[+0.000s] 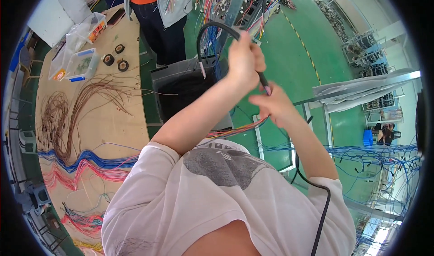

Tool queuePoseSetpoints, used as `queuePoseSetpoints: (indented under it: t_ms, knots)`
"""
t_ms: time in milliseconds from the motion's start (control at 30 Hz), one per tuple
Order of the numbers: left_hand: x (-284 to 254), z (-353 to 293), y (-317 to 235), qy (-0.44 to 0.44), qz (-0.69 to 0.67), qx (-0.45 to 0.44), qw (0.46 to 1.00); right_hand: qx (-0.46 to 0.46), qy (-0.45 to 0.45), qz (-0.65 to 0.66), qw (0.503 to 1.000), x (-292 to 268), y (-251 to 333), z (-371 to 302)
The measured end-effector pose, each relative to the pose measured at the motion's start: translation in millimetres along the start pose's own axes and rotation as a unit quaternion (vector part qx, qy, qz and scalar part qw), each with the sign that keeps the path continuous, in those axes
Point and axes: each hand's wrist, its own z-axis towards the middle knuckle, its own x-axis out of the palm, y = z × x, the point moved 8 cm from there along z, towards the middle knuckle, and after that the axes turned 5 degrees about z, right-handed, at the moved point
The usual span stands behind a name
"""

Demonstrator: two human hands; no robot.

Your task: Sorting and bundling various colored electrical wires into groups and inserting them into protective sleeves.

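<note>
In front of my chest my left hand [245, 60] is closed round a black flexible tube or cable [212, 24]. From that fist the tube arcs up to the left and hangs down, ending in a pale pinkish tip [202, 70]. Its other side slants down to a pink-wrapped part at my right hand [275, 104]. The right fingers are pinched together there, just below the left hand. A bundle of multicoloured wires [242, 129] reaches toward the right hand from the lower left. How these wires meet the tube is hidden by the fingers.
A wooden table [101, 134] on the left carries brown wires [68, 125], blue wires [90, 158], black tape rolls [108, 59] and a clear plastic box [83, 65]. Behind a black bin [181, 86] stands another person [158, 25]. Metal frames with hanging wires stand ahead and right.
</note>
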Motion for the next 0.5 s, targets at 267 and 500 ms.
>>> queuePoseSetpoints:
  t_ms: [267, 500]
  knots:
    - [32, -23, 10, 0.178, 0.158, -0.037, 0.971, -0.115, -0.01, -0.048, 0.992, -32, 38, -19]
    - [-72, -5, -113, -0.001, 0.719, 0.331, 0.611, -0.262, 0.134, 0.105, 0.95, -28, 134, -72]
